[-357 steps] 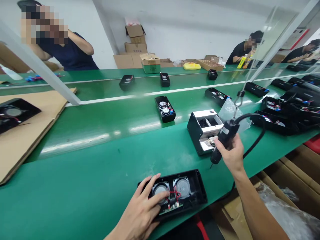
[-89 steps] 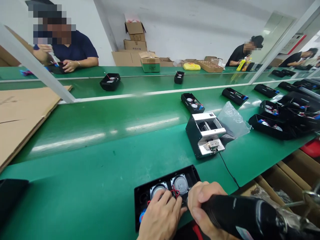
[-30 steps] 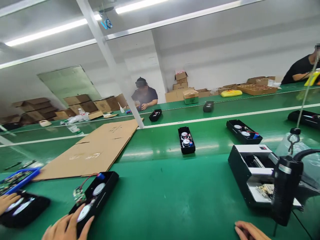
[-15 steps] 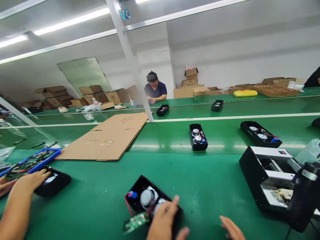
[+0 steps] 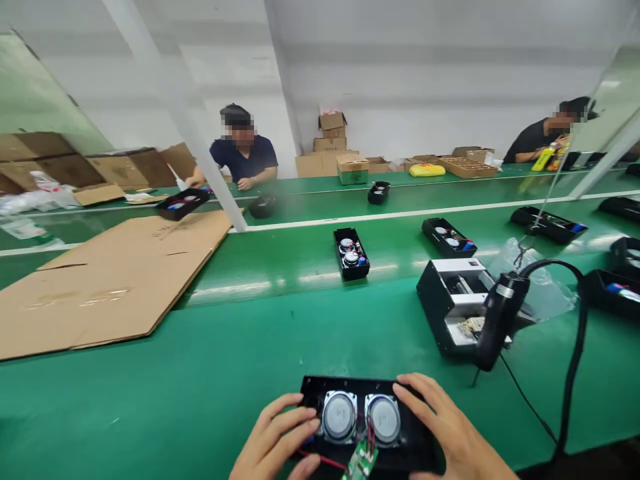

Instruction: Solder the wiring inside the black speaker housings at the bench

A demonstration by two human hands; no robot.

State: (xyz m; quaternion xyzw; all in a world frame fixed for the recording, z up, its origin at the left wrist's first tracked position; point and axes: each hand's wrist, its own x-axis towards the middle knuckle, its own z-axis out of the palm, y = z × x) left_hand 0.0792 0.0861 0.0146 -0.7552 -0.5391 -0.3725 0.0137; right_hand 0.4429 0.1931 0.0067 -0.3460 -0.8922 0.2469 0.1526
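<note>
In front of me lies a black open speaker housing [image 5: 365, 385] with its long side across. Two round silver speakers [image 5: 340, 416] are fitted in it. A green circuit board [image 5: 362, 460] hangs at its near side on red wires. My left hand [image 5: 283, 437] grips the housing's left end, fingertips over the rim. My right hand [image 5: 445, 427] holds the right end, with fingers on the far edge and thumb low in front. The lower part of the housing is cut off by the frame.
A black electric screwdriver [image 5: 500, 317] hangs at right before a black-and-white machine [image 5: 457, 300]. A cardboard sheet [image 5: 115, 280] lies left. More speaker housings [image 5: 351, 255] sit along the green bench. Two people [image 5: 245, 150] work across it.
The housing has turned from slanted to lying crosswise, and my right hand has joined my left on it. The view has swung right; the arm and blue tray at left have left view.
</note>
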